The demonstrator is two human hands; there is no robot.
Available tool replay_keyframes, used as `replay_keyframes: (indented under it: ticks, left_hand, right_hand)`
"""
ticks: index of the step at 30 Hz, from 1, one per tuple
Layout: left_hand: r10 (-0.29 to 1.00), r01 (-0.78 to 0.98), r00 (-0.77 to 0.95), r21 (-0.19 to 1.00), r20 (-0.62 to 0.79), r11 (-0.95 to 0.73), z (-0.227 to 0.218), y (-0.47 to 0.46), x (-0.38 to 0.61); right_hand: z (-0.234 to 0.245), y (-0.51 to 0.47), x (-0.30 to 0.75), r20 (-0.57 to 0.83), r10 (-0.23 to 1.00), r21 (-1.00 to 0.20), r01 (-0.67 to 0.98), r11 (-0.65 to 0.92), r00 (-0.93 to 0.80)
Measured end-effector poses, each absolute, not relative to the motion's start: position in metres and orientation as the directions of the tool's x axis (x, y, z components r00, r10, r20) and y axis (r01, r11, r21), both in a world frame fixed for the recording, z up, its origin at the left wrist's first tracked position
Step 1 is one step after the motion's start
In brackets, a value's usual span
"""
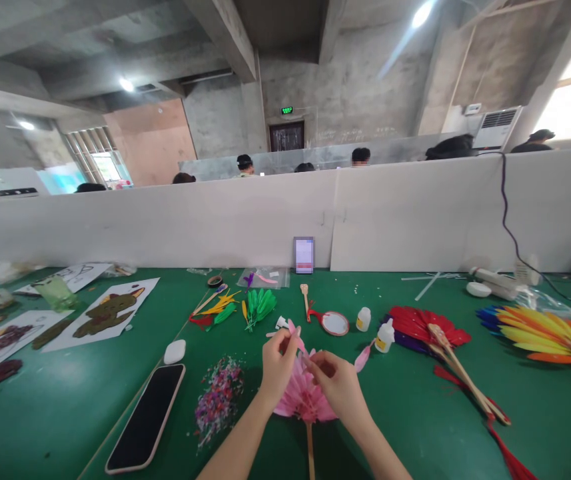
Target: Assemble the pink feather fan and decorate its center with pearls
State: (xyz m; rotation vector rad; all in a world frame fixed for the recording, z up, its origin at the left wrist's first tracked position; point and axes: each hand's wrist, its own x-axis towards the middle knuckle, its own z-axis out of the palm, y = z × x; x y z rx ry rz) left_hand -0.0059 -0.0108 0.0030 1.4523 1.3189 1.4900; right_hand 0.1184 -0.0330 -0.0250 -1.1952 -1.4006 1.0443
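Above a pink feather fan (301,397), my left hand (280,363) pinches a small pink feather (293,328) between thumb and fingers. My right hand (338,380) is closed in a pinch close beside it, fingertips over the fan's upper edge. What those right fingertips hold is too small to make out. The fan lies on the green table, its wooden handle (310,450) pointing toward me between my forearms. Another pink feather (364,359) lies right of my right hand, by a small white glue bottle (384,337).
Left are a phone (146,419), a white case (174,351) and a heap of coloured scraps (219,397). Green feathers (260,307), a second bottle (363,319) and a round mirror (335,323) lie beyond. Right are a red fan (428,330) and a yellow-orange fan (540,330). A white partition (215,223) stands behind.
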Motion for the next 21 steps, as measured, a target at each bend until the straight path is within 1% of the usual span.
replay_keyframes:
  ticks: [4, 8, 15, 21]
  left_hand:
    - [0.948, 0.192, -0.140, 0.947, 0.286, -0.258, 0.001, -0.006, -0.009]
    - [0.961, 0.203, -0.085, 0.949, 0.262, -0.241, 0.001, 0.001, -0.018]
    - [0.975, 0.224, -0.006, 0.950, 0.224, -0.217, 0.005, 0.006, -0.029]
    - [0.974, 0.240, 0.056, 0.944, 0.218, -0.225, 0.005, 0.005, -0.032]
  right_hand:
    - [-0.028, -0.032, 0.118, 0.150, 0.987, -0.976, 0.152, 0.157, -0.052]
    - [-0.026, -0.034, 0.119, 0.166, 0.985, -0.968, 0.186, 0.172, -0.045]
    - [-0.021, -0.035, 0.126, 0.214, 0.977, -0.933, 0.292, 0.208, -0.010]
    - [-0.024, -0.032, 0.130, 0.230, 0.973, -0.906, 0.356, 0.228, -0.037]
